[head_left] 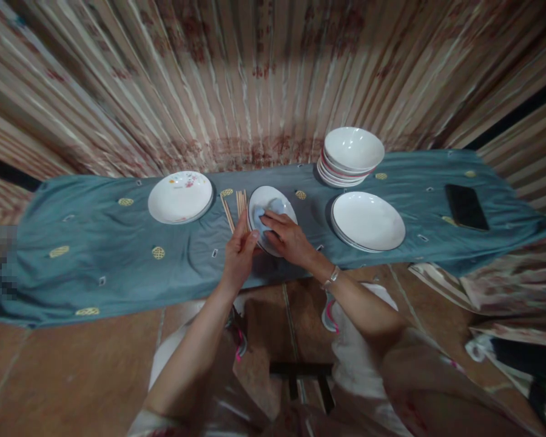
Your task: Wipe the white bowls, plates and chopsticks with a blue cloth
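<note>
Plate (264, 194) and cloth (276, 205), one each, occupy two hands (240, 250) (291, 240).

Rag (276, 207) pale blue; dish (266, 192) white, dark-rimmed; chopsticks (239, 200) light tan. Left plates (177, 200) white with pink, red and orange florals; right plates (368, 221) white, thin dark rim; bowls (353, 149) white, some red edging. Tablecloth (131, 273) teal, yellow pineapple print; phone (466, 207) black; curtain (273, 103) beige, reddish-brown motifs.

Shiny silver-toned bracelet (332, 277), short sleeves (428, 376), pale trousers (352, 358), pink-trimmed shoes (329, 313)
</note>
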A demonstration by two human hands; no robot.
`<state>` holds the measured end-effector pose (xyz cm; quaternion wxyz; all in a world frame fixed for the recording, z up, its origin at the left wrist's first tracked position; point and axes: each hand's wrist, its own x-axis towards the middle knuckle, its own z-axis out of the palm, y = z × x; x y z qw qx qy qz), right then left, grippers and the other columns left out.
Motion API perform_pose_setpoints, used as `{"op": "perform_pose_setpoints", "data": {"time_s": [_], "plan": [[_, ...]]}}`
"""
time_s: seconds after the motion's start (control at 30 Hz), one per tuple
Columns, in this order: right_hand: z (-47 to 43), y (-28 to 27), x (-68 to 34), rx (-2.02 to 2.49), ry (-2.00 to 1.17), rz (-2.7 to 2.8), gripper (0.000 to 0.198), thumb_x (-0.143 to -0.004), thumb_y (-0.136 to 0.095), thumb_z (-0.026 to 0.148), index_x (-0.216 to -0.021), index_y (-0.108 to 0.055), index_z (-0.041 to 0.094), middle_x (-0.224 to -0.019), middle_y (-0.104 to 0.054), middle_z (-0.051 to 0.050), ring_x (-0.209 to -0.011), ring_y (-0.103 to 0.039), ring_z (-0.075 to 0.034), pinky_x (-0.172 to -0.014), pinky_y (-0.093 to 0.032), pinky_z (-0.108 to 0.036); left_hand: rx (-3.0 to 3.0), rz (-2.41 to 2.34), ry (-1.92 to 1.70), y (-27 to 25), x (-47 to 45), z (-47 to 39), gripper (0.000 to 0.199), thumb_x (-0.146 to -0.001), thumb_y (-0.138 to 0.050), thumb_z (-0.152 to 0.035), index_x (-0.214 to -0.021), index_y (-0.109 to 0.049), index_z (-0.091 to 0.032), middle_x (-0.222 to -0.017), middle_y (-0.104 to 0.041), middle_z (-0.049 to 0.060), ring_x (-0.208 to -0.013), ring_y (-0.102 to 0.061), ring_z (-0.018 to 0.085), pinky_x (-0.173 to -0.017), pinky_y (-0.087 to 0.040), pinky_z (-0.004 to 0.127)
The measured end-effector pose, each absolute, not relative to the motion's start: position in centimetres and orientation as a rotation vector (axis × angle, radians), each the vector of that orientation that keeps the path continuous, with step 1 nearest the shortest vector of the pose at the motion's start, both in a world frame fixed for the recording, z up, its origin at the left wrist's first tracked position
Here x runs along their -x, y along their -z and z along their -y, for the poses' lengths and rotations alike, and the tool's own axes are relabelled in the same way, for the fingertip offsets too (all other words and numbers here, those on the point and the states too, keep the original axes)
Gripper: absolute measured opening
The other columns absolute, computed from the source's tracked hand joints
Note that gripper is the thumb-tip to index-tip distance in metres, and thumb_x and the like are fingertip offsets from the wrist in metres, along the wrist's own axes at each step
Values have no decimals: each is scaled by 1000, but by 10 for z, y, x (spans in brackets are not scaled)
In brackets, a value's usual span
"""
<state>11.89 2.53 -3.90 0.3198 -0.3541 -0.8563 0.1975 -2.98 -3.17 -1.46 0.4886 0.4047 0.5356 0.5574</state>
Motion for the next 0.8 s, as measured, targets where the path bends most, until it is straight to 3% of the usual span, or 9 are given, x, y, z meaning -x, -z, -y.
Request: {"op": "perform_pose_setpoints", "data": {"time_s": [0.17, 0.3, 0.8], "plan": [[-44, 51, -120, 1034, -401, 2257, 42, -96, -38, 25, -134, -51, 10, -140, -50, -18, -132, -45, -26, -111, -34, -46, -985, -1291, -1335, 13, 30, 33, 72, -77, -66, -44, -143, -44, -24, -97, -70, 4, -80, -63, 16, -64, -57, 26], [-49, 60, -125, 1142, -335, 2285, 43, -94, -37, 20, -133, -49, 6, -139, -50, -22, -130, -45, -28, -109, -35, -49, -970, -1272, -1349, 15, 29, 34, 70, -77, -66, -43, -142, -45, -26, -112, -68, 5, -88, -64, 18, -68, -58, 28], [-12, 43, -153, 1316, -308, 2510, 27, -90, -46, 9, -111, -63, 8, -116, -63, -18, -108, -59, -26, -97, -45, -42, -919, -1281, -1394, 18, 30, 30, 72, -75, -69, -45, -141, -48, -23, -118, -66, 8, -90, -64, 19, -69, -59, 30]]}}
